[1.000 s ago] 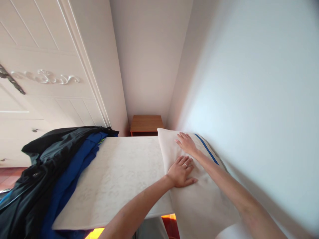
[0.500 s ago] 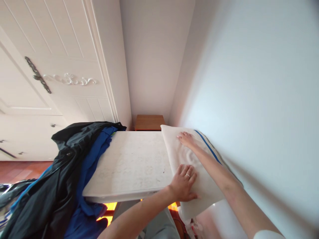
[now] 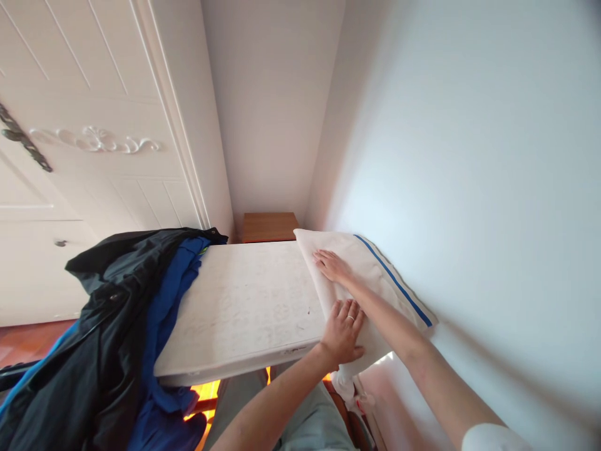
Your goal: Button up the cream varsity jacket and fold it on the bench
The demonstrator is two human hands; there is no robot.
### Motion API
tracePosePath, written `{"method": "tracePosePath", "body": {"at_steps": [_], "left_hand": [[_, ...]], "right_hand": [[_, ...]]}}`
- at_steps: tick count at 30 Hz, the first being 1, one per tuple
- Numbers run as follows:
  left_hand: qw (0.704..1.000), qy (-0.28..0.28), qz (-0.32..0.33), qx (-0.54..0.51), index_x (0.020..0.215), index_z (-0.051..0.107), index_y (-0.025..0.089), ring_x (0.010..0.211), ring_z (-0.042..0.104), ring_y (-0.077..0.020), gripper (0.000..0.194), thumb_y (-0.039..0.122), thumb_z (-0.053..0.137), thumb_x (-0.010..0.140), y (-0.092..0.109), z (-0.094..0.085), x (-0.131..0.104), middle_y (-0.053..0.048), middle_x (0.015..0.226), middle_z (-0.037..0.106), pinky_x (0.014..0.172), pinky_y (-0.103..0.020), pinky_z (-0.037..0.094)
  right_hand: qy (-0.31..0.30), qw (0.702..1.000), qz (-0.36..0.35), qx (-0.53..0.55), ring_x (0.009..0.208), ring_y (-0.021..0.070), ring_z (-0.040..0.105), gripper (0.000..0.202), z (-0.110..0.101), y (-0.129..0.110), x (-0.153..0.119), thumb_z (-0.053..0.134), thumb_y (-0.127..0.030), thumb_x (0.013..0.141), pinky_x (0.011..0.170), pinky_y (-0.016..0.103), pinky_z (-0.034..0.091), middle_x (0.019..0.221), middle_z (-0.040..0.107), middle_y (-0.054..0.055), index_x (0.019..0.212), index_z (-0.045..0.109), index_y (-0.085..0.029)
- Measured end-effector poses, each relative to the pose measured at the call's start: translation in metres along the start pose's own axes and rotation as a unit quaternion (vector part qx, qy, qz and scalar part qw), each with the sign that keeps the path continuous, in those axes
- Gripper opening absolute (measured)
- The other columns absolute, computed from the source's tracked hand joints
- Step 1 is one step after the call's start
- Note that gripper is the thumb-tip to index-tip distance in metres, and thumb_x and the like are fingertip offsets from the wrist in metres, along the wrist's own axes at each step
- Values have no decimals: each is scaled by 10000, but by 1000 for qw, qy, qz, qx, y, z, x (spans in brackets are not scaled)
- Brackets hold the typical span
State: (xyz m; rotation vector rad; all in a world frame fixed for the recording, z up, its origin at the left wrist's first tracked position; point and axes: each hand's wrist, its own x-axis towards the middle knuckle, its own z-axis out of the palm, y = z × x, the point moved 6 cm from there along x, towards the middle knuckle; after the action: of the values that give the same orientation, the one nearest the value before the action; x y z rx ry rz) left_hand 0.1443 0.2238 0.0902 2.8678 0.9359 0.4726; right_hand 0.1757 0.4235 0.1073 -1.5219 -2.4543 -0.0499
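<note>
A folded white cloth [image 3: 307, 243] with a blue stripe along its right edge lies over the right end of a white board-like table [image 3: 253, 300]. My left hand [image 3: 345, 329], with a ring on one finger, rests palm down on its near part, fingers slightly spread. Farther back, my right hand [image 3: 332, 266] is laid flat on the same cloth near its left fold. Neither hand grips anything that I can see. A black jacket [image 3: 113, 300] and a blue garment [image 3: 164, 307] drape over the table's left end.
A white wardrobe [image 3: 107, 188] with a dark handle [image 3: 23, 139] stands at the left. Close on the right is a pale wall [image 3: 469, 188]. A brown wooden piece [image 3: 270, 225] sits behind the table, and a whitish bundle [image 3: 345, 385] lies below the cloth.
Both hands have shifted slightly left on the cloth, my right one closer to its left fold. The cloth's near corner reaches less far down. The view has turned a little right.
</note>
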Motion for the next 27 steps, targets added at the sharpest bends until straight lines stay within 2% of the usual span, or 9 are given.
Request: {"method": "tracePosePath", "body": {"at_steps": [9, 16, 21, 27], "left_hand": [[999, 0, 12, -47, 1506, 366, 21, 1484, 259, -382, 856, 555, 573, 870, -5, -8, 0, -252, 1557, 354, 1220, -548, 170], [996, 34, 11, -83, 1469, 445, 60, 1455, 318, -373, 786, 486, 637, 837, -15, -2, -4, -208, 1541, 409, 1234, -516, 199], [994, 52, 20, -94, 1468, 447, 66, 1457, 308, -384, 776, 487, 628, 842, -18, 6, -8, -198, 1543, 407, 1233, -535, 198], [992, 58, 16, -113, 1465, 445, 63, 1457, 308, -372, 758, 465, 617, 846, -17, 4, -9, -201, 1529, 424, 1233, -536, 198]], "right_hand": [[8, 1000, 8, 7, 1408, 202, 431, 495, 0, -2, 1, 311, -360, 1030, 1202, 384, 287, 1463, 536, 95, 1399, 578, -165], [14, 1000, 22, 15, 1402, 198, 437, 486, -2, -5, 0, 332, -364, 1024, 1206, 383, 286, 1476, 524, 72, 1408, 569, -183], [7, 1000, 22, 5, 1420, 202, 415, 484, -2, -4, 1, 335, -369, 1028, 1217, 387, 259, 1481, 519, 71, 1415, 563, -189], [10, 1000, 19, 2, 1420, 198, 412, 490, -2, -3, 2, 337, -383, 1033, 1213, 374, 258, 1480, 520, 87, 1422, 554, -178]]}}
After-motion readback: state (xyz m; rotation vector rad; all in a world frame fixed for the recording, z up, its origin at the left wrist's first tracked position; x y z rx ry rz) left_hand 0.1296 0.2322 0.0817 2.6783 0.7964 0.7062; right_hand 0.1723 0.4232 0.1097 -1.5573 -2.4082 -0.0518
